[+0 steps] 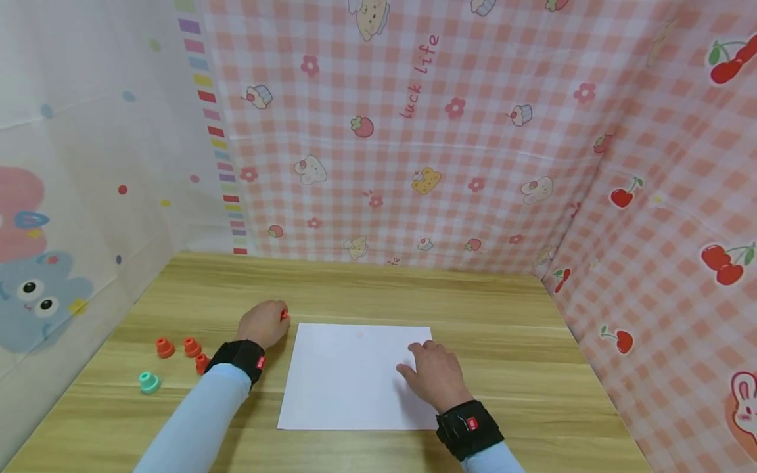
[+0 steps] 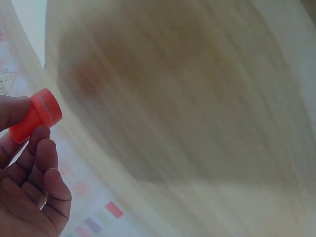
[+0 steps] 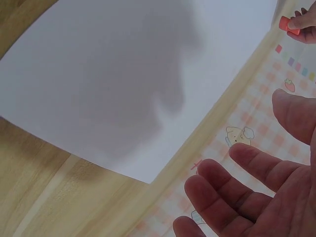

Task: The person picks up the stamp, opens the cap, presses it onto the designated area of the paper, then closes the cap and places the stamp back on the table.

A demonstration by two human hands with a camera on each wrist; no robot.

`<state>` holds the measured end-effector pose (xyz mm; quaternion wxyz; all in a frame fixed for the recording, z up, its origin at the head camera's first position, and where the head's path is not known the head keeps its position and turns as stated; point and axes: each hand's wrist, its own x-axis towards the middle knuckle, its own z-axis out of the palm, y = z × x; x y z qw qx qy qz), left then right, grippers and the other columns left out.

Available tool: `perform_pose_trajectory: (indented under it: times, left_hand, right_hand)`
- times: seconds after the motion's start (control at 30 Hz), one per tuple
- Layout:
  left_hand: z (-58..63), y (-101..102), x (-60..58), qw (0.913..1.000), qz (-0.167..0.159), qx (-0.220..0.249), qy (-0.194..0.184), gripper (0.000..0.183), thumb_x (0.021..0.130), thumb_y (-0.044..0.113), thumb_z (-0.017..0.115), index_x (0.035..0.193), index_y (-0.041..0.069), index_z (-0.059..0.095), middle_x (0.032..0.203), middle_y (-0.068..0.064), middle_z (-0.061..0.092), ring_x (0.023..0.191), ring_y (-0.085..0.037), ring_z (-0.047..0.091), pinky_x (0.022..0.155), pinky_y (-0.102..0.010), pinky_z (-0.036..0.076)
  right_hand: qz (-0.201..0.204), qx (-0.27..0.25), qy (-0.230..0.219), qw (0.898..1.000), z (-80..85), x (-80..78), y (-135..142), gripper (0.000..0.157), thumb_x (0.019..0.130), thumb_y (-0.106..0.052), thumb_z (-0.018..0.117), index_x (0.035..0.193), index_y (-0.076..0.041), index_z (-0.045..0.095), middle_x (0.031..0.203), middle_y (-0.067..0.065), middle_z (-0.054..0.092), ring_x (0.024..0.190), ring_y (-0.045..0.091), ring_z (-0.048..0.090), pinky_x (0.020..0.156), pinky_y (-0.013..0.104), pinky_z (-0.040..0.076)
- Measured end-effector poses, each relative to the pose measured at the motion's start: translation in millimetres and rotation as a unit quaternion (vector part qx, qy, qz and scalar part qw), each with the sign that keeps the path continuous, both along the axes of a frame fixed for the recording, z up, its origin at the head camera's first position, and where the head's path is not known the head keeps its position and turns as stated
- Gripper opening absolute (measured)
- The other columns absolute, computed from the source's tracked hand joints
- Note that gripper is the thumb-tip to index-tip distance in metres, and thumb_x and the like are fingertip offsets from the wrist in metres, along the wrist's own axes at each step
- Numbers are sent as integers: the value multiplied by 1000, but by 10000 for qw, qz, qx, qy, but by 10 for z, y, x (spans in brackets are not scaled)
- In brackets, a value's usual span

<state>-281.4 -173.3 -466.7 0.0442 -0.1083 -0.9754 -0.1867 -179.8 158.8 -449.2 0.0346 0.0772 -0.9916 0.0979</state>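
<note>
My left hand (image 1: 265,324) pinches a small orange-red toy stamp (image 2: 35,116) between thumb and fingers, a little left of the paper's far left corner. In the left wrist view the stamp shows a wide round end with a thin seam and a narrower end, held above the table. Blank-looking white paper (image 1: 349,387) lies flat in front of me, with a very faint spot near its far edge. Over the paper's right side hovers my right hand (image 1: 436,373), fingers spread and loosely bent, holding nothing. The right wrist view shows its palm and the paper beneath in shadow.
Left of my left forearm, red stamps (image 1: 165,347) stand on the wooden table (image 1: 503,315), one partly hidden by the wristband. A teal stamp (image 1: 149,382) stands nearer. Patterned cloth (image 1: 378,217) hangs behind and at both sides.
</note>
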Motion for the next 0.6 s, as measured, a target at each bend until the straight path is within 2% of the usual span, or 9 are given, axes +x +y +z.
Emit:
perform_pose_trajectory:
  times: [0.13, 0.37, 0.6]
  left_hand:
    - [-48, 4, 1, 9999, 37, -95, -44, 13, 91, 9, 68, 98, -2, 67, 87, -13, 65, 78, -27, 60, 76, -45, 52]
    - [-117, 14, 17, 9995, -51, -298, 88, 14, 92, 7, 66, 100, -4, 67, 87, -15, 65, 79, -29, 61, 77, -47, 53]
    - [-43, 40, 53, 9996, 59, -277, -94, 38, 91, 11, 67, 123, -8, 59, 102, -23, 67, 89, -34, 64, 83, -50, 52]
  right_hand:
    - [16, -39, 5, 10000, -14, -1, -1, 44, 88, -39, 74, 116, -6, 69, 99, 14, 66, 89, 30, 62, 77, 49, 49]
    - [44, -134, 50, 9999, -42, 1, 12, 44, 88, -38, 74, 116, -5, 69, 98, 14, 65, 88, 30, 62, 76, 49, 50]
    - [69, -197, 105, 9997, -47, 7, 25, 43, 88, -38, 74, 114, -4, 69, 97, 14, 65, 87, 30, 62, 75, 49, 50]
